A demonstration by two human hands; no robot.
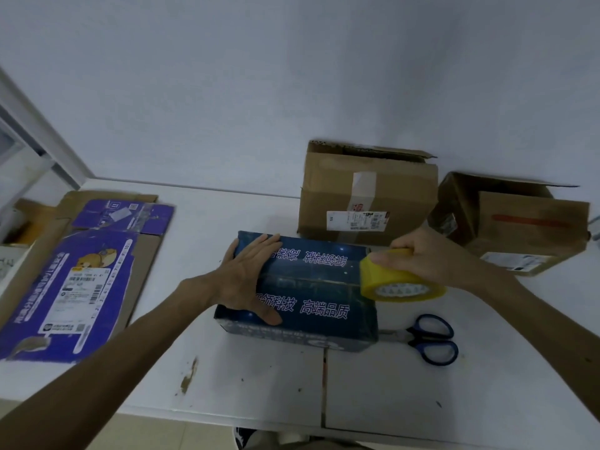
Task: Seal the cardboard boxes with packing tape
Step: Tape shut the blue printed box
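While the left hand (pixel 250 276) lies flat, fingers straight, on the blue box (pixel 319 287) near the table's (pixel 259 384) front edge, the right hand (pixel 425 254) grips the tape roll (pixel 384 277) at the right end of the seam (pixel 308 280). That seam runs left to right, so the pull likely goes leftward, toward the pressing hand.

Centre: a dark blue printed cardboard box (pixel 311 297) lies on the white table (pixel 246 384), near its 6 o'clock edge.
Left hand (pixel 250 280): flat on the box top, at its 9 o'clock end.
Tape: a yellow roll of packing tape (pixel 389 280), gripped by the right hand (pixel 422 254), over the box's 3 o'clock edge.
Scissors: blue-handled scissors (pixel 414 337) on the table at 4 o'clock, just beside the box.
Behind: a tall brown cardboard box (pixel 367 193) at 1 o'clock; a second brown cardboard box (pixel 519 222) at 2 o'clock, beside it.
Left: a flattened purple cardboard sheet (pixel 81 271) at 9 o'clock, well apart.
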